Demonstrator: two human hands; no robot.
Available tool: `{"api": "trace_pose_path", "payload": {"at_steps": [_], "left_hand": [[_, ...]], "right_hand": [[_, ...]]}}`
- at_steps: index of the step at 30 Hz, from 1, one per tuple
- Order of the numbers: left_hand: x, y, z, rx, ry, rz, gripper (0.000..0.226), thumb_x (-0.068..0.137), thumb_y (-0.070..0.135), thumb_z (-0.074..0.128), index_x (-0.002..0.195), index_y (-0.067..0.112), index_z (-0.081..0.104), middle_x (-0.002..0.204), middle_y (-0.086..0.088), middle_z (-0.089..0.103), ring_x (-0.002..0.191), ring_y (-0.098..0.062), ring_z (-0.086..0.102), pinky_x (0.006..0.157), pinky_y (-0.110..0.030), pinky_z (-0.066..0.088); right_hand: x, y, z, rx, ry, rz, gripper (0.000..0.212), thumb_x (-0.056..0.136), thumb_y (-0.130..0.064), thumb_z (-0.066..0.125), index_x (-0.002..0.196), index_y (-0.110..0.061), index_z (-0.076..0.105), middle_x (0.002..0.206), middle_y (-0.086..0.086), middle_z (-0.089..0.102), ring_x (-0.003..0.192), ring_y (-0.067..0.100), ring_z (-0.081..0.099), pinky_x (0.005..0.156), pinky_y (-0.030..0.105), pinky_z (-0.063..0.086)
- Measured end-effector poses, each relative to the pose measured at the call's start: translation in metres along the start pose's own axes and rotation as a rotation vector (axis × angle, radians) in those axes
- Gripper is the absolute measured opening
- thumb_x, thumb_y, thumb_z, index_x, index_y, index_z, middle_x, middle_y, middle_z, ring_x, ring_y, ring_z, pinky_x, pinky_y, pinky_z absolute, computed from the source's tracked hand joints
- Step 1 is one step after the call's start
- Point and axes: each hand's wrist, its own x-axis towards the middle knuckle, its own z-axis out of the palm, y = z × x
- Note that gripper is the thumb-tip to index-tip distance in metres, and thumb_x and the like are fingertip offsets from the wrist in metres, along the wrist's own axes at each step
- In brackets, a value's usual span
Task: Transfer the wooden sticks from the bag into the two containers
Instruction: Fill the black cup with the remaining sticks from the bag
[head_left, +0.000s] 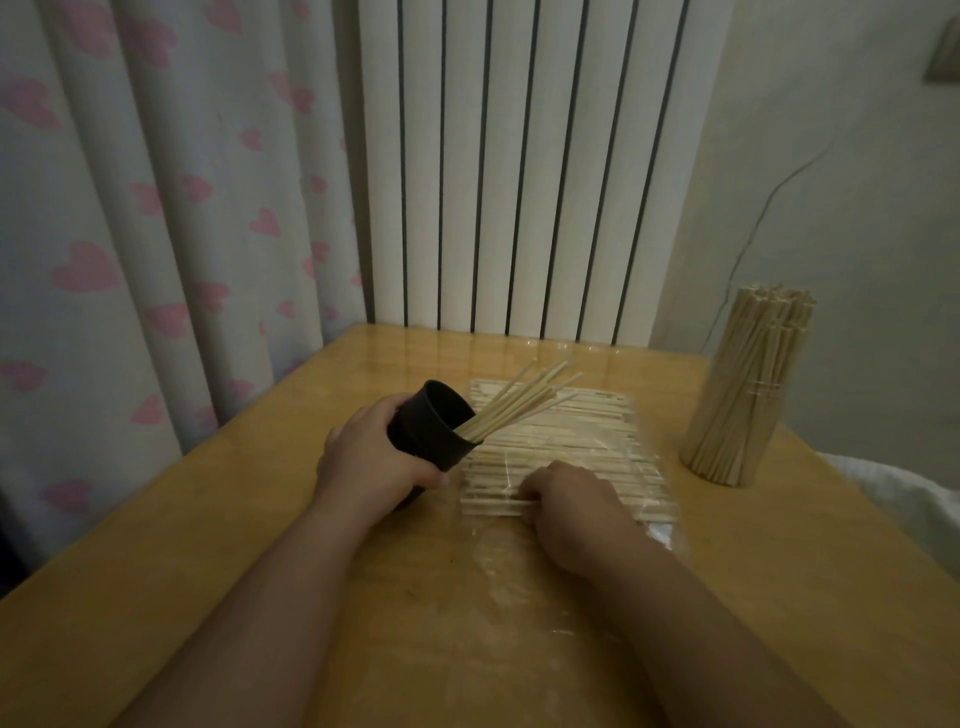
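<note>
The left hand (376, 457) grips the tilted black cup (434, 423), which holds a few wooden sticks (514, 402). The right hand (566, 506) pinches more of them in the clear bag (660, 530) on the counter (208, 545).

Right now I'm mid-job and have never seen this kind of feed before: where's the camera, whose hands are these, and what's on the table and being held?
There is no machine here: a person works with two bare hands. The single picture comes from a camera worn on the head, looking forward and down. The left hand grips a dark container, tilted, with a few wooden sticks poking out of its mouth. The right hand lies on a clear bag of loose sticks, flat on the wooden table. Its fingers curl at the bag's near edge, but I cannot tell whether they already pinch a stick. At the right stands a second container, packed with upright sticks.
</note>
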Motion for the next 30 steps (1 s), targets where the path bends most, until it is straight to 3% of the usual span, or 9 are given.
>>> {"api": "trace_pose_path", "payload": {"at_steps": [7, 10, 13, 21, 30], "left_hand": [[0.000, 0.000, 0.000, -0.010, 0.004, 0.004, 0.099, 0.043, 0.031, 0.092, 0.133, 0.043, 0.053, 0.124, 0.014, 0.057, 0.122, -0.023, 0.050, 0.099, -0.053, 0.048], [0.000, 0.000, -0.001, 0.011, 0.001, 0.009, 0.097, 0.049, 0.028, 0.093, 0.135, 0.041, 0.052, 0.121, 0.016, 0.054, 0.124, -0.023, 0.049, 0.101, -0.053, 0.047], [0.000, 0.001, -0.002, 0.028, -0.001, 0.002, 0.097, 0.051, 0.026, 0.094, 0.137, 0.040, 0.051, 0.117, 0.018, 0.049, 0.125, -0.023, 0.048, 0.102, -0.053, 0.046], [0.000, 0.000, -0.001, 0.020, 0.005, 0.004, 0.097, 0.049, 0.028, 0.094, 0.135, 0.041, 0.052, 0.114, 0.019, 0.051, 0.124, -0.023, 0.048, 0.101, -0.053, 0.047], [0.001, 0.000, -0.002, -0.021, 0.011, -0.013, 0.093, 0.049, 0.028, 0.091, 0.133, 0.044, 0.053, 0.118, 0.014, 0.056, 0.120, -0.024, 0.051, 0.098, -0.054, 0.049]], "right_hand": [[0.000, 0.001, -0.001, -0.083, -0.066, 0.038, 0.030, 0.098, -0.039, 0.055, 0.122, -0.021, 0.058, 0.125, 0.005, 0.055, 0.117, 0.028, 0.050, 0.098, 0.041, 0.041], [-0.001, 0.000, -0.004, -0.031, -0.062, 0.017, 0.021, 0.097, -0.031, 0.056, 0.117, -0.024, 0.059, 0.125, 0.004, 0.059, 0.117, 0.027, 0.052, 0.097, 0.038, 0.041], [-0.003, -0.003, -0.006, 0.003, -0.072, -0.002, 0.024, 0.098, -0.025, 0.053, 0.122, -0.023, 0.058, 0.127, 0.005, 0.059, 0.118, 0.027, 0.053, 0.098, 0.037, 0.042], [-0.007, -0.008, 0.001, -0.240, -0.055, -0.026, 0.032, 0.100, -0.022, 0.042, 0.130, -0.015, 0.051, 0.128, 0.010, 0.052, 0.119, 0.030, 0.048, 0.100, 0.042, 0.040], [-0.021, -0.022, -0.021, -0.146, 0.080, -0.100, 0.019, 0.097, -0.013, 0.044, 0.113, -0.023, 0.047, 0.100, 0.003, 0.063, 0.094, 0.027, 0.061, 0.067, 0.035, 0.039]]}}
